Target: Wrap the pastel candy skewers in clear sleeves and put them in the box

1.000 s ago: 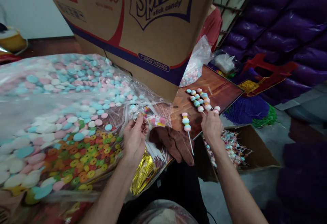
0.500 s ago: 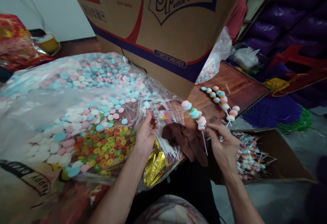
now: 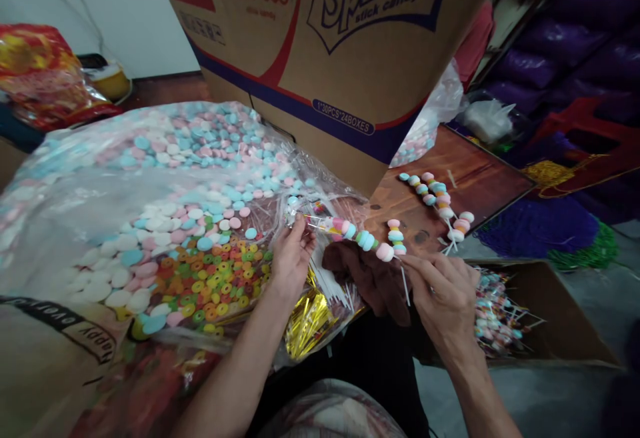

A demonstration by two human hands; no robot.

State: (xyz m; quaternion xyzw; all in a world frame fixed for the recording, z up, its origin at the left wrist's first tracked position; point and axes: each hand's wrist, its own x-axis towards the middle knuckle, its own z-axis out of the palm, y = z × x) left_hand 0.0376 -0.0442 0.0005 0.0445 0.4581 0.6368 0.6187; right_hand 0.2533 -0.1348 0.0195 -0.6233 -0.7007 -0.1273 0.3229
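My right hand (image 3: 443,295) pinches the white stick of a candy skewer (image 3: 364,240) threaded with pastel pink, blue and white discs; the skewer points left. My left hand (image 3: 291,258) holds a small clear printed wrapper (image 3: 320,223) by its mouth, and the skewer's tip sits at that opening. A brown cloth (image 3: 367,275) lies just under the two hands. Another skewer (image 3: 397,238) rests on the wooden board (image 3: 475,181), and a few more lie in a bunch (image 3: 437,198) farther right.
A big clear bag of pastel and ring candies (image 3: 165,225) fills the left. A "stick candy" cardboard carton (image 3: 325,45) looms above. Gold twist ties (image 3: 307,321) lie beside my left wrist. A cardboard box of wrapped skewers (image 3: 500,318) sits on the floor at right.
My right hand picked a skewer off the board, brought it left and lowered it until its tip reached the wrapper in my left hand. The view shifted right.
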